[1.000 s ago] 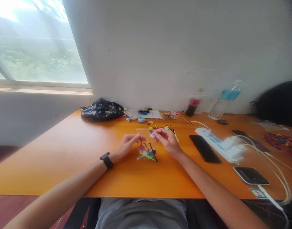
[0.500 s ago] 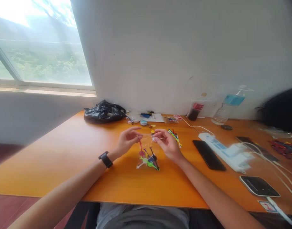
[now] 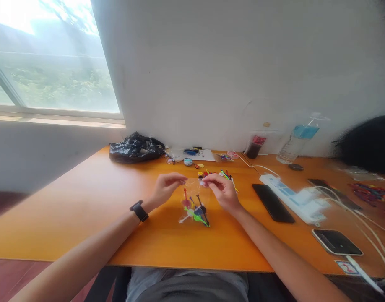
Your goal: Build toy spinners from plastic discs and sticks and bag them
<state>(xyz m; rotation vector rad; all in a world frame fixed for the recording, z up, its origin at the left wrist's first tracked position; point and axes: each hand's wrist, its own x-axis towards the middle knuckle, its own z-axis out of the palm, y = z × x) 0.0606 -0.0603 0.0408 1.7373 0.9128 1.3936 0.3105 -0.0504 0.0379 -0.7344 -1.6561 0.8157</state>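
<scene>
A small clear plastic bag (image 3: 193, 188) hangs between my two hands above the table. My left hand (image 3: 169, 186) pinches its upper left corner, while my right hand (image 3: 222, 191) pinches the upper right corner. Inside the bag lie several coloured plastic arrow-shaped pieces with round discs: a red arrow (image 3: 185, 199), a green arrow (image 3: 198, 217), a white one (image 3: 188, 214) and dark ones (image 3: 203, 209). Just beyond my right hand, more coloured arrow pieces (image 3: 225, 173) and small round pieces (image 3: 200, 173) lie on the table.
A black plastic bag (image 3: 136, 147) sits at the back left. Toward the right are a black phone (image 3: 272, 203), a white power strip (image 3: 288, 197) with cables, a white-edged device (image 3: 337, 242) and a water bottle (image 3: 291, 144). A dark drink bottle (image 3: 255, 147) stands by the wall.
The fingers of my left hand have closed in on the bag's top edge. My right hand has shifted slightly, showing more coloured pieces behind it. The view has moved a little.
</scene>
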